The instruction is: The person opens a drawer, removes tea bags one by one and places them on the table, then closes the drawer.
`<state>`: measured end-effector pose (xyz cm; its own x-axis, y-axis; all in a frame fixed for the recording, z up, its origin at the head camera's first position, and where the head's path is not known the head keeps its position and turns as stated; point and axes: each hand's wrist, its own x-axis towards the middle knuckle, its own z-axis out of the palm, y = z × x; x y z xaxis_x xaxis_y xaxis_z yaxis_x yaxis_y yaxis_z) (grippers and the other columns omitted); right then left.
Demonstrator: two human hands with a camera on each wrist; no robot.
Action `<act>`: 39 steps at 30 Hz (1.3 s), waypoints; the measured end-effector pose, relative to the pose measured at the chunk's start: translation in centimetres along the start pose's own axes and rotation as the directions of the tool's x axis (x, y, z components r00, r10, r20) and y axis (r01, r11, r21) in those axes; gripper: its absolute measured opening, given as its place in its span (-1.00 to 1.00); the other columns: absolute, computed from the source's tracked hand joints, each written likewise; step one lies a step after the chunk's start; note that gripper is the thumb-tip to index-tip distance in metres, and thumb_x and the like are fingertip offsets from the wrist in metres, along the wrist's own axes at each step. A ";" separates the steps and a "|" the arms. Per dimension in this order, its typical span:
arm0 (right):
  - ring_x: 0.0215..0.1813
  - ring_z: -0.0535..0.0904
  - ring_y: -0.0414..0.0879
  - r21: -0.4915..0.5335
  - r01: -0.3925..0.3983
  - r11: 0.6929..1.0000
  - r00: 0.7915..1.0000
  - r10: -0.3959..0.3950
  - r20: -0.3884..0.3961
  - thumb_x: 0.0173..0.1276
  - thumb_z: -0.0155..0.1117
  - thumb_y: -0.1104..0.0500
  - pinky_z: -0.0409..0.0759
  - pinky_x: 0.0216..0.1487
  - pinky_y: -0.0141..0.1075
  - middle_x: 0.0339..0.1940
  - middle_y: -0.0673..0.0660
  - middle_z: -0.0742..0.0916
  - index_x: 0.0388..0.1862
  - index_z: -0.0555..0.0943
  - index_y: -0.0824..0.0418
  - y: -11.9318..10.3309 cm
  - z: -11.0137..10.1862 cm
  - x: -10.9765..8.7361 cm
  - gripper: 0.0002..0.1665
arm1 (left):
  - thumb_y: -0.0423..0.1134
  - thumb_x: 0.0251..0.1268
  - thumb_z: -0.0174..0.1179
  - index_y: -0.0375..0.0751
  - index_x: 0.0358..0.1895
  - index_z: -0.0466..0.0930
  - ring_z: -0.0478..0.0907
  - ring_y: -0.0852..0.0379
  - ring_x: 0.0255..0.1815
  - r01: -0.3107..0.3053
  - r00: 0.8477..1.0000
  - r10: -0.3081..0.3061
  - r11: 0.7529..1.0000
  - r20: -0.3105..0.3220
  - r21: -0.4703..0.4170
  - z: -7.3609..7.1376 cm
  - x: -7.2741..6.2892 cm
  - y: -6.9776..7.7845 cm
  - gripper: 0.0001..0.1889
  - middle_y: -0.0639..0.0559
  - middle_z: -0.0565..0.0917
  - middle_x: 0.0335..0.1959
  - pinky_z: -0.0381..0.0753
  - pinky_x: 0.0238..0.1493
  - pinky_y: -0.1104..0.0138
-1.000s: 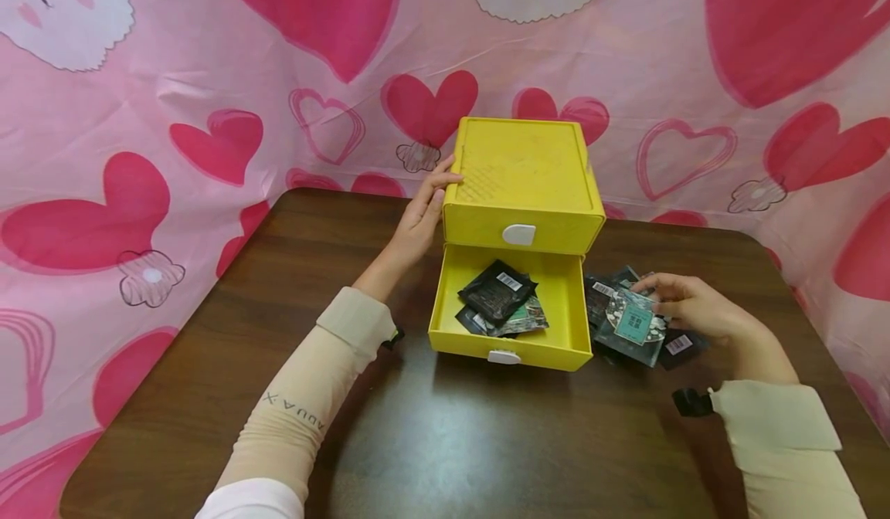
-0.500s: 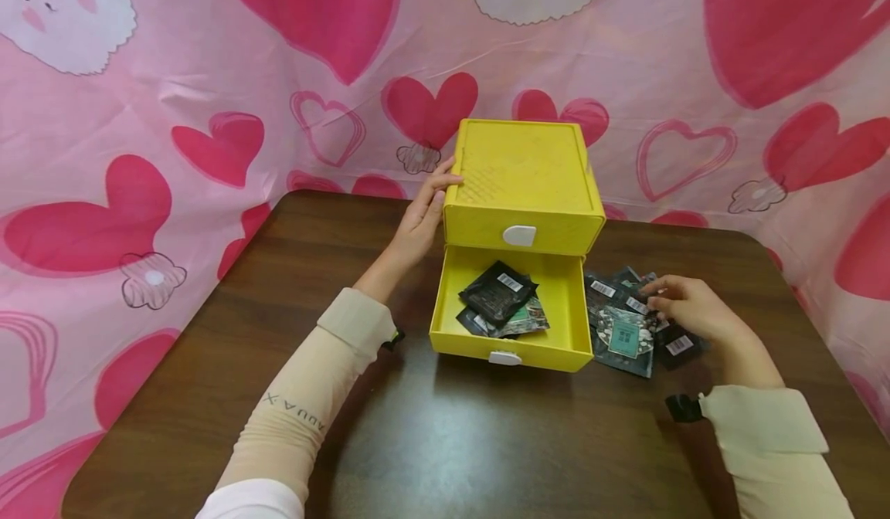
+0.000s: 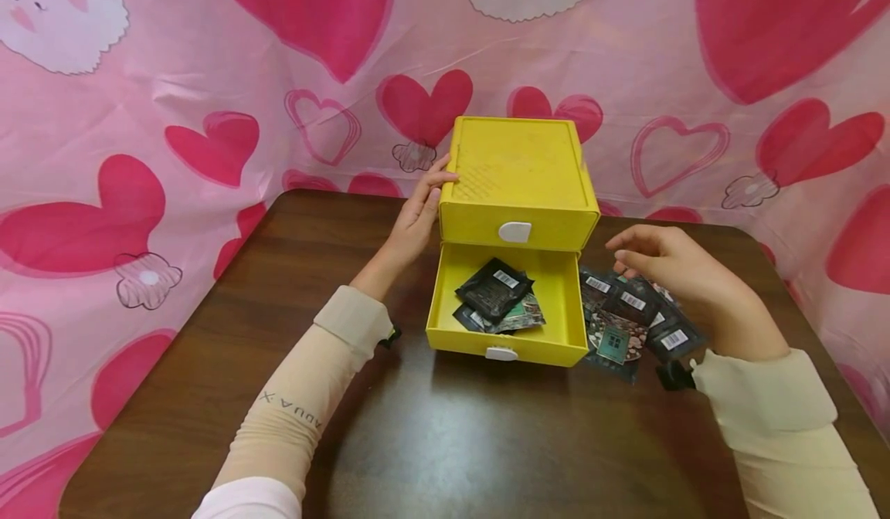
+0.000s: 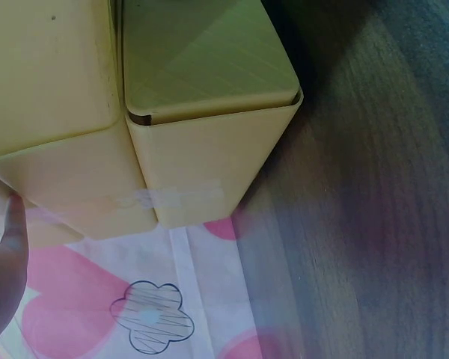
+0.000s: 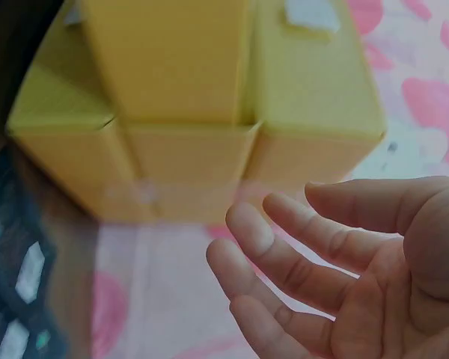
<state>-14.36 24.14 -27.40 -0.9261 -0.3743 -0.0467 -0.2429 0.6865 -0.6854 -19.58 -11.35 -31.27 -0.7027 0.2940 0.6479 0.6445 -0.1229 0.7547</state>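
My left hand rests against the left side of a yellow drawer unit, its fingertips on the top edge. In the left wrist view one finger touches the yellow side wall. A pulled-out drawer with a white handle holds several dark sachets. My right hand hovers over more sachets on the table, right of the drawer. Its fingers are relaxed, slightly bent, and hold nothing, as the right wrist view shows. Part of that pile is hidden beneath the hand.
The drawer unit stands near the back of a dark wooden table. Above the pulled-out drawer, a closed one has its own white handle. A pink curtain with hearts hangs behind and at both sides.
My right hand pinched a sachet with a teal label, let it go onto the pile, then rose toward the drawer unit. The sachets shifted slightly. My left hand stayed put.
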 end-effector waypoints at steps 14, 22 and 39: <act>-0.13 0.60 0.01 0.016 0.235 0.972 0.932 -0.230 0.280 0.47 0.16 0.21 0.59 0.01 -0.11 -0.17 0.11 0.71 0.01 0.63 0.33 -8.7 2.4 3.6 -0.74 | -0.49 0.55 -0.32 -0.49 0.22 0.27 0.02 0.01 0.51 -0.002 1.000 0.002 1.000 0.000 -0.002 -1.0 0.2 -2.5 -0.69 -0.23 0.03 0.53 0.24 0.37 0.10; 0.27 0.46 0.11 -0.150 0.234 0.961 0.838 -0.121 0.532 0.50 0.09 0.13 0.37 0.29 0.03 0.26 0.31 0.55 0.30 0.43 0.44 -10.3 5.0 6.3 -0.47 | -0.53 0.53 -0.35 -0.62 0.19 0.19 0.02 -0.16 0.50 0.031 0.999 -0.030 0.999 0.019 -0.029 -0.1 0.0 0.0 -0.70 -0.41 -0.05 0.50 0.26 0.35 0.05; 0.56 -0.13 0.11 -0.253 0.008 0.967 0.699 0.176 0.693 0.55 0.00 -0.01 -0.06 0.47 0.02 0.58 0.26 -0.04 0.57 -0.22 0.32 -11.4 6.9 9.1 -0.10 | -0.52 0.54 -0.34 -0.59 0.19 0.20 0.05 -0.13 0.49 0.029 0.999 -0.028 0.999 0.018 -0.032 -0.2 0.0 -0.1 -0.71 -0.38 -0.04 0.50 0.31 0.32 0.02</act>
<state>-17.98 8.63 -25.08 -0.4904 -0.5729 -0.6567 -0.3153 0.8191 -0.4792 -19.67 -11.51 -31.32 -0.7149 0.3146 0.6245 0.6141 -0.1446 0.7759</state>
